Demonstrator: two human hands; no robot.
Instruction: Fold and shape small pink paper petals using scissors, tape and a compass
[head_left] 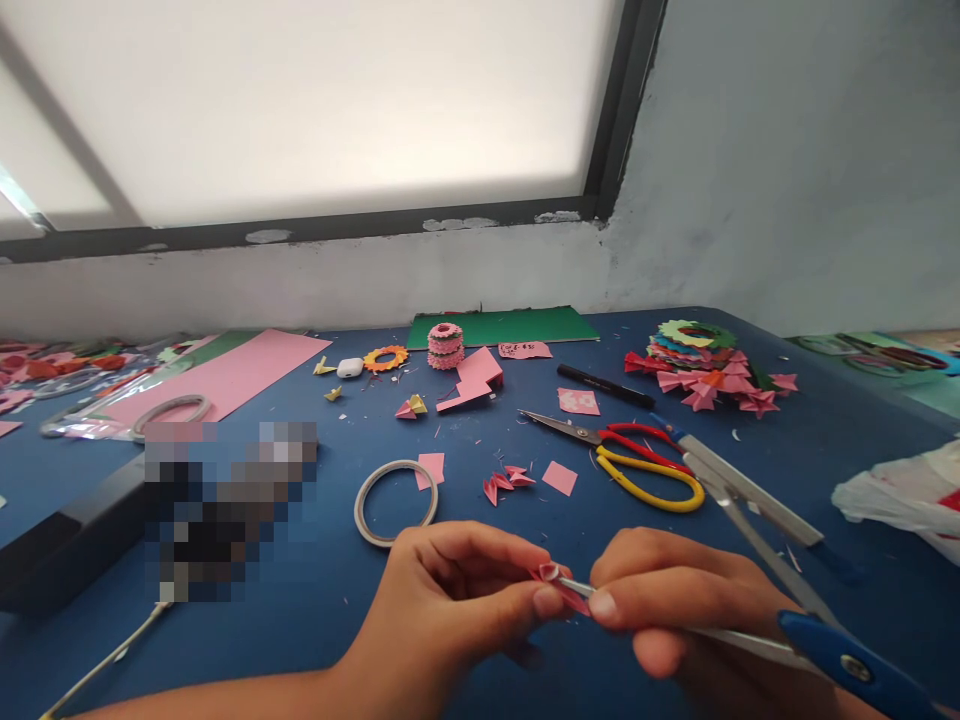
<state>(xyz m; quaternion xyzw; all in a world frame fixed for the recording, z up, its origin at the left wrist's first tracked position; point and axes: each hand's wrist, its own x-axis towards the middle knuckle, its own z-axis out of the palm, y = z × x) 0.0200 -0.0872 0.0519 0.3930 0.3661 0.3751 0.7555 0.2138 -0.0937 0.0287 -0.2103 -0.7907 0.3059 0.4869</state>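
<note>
My left hand [457, 590] is closed in a pinch on a small folded pink paper piece [559, 588] just above the blue table [315, 590]. My right hand [679, 600] is closed around a thin metal tool with a blue handle [847, 660]; its tip touches the pink piece. Both hands meet at the near middle of the table. A roll of tape [395, 502] lies just beyond my left hand, and small pink folded bits [506, 482] lie beyond the pinch.
Red and yellow scissors [637, 465], a metal compass [750, 500] and a black pen [604, 385] lie to the right. A pile of paper stars and rings [705, 365], pink sheets [225, 375], a green sheet [502, 325] and a white bag [907, 495] ring the table.
</note>
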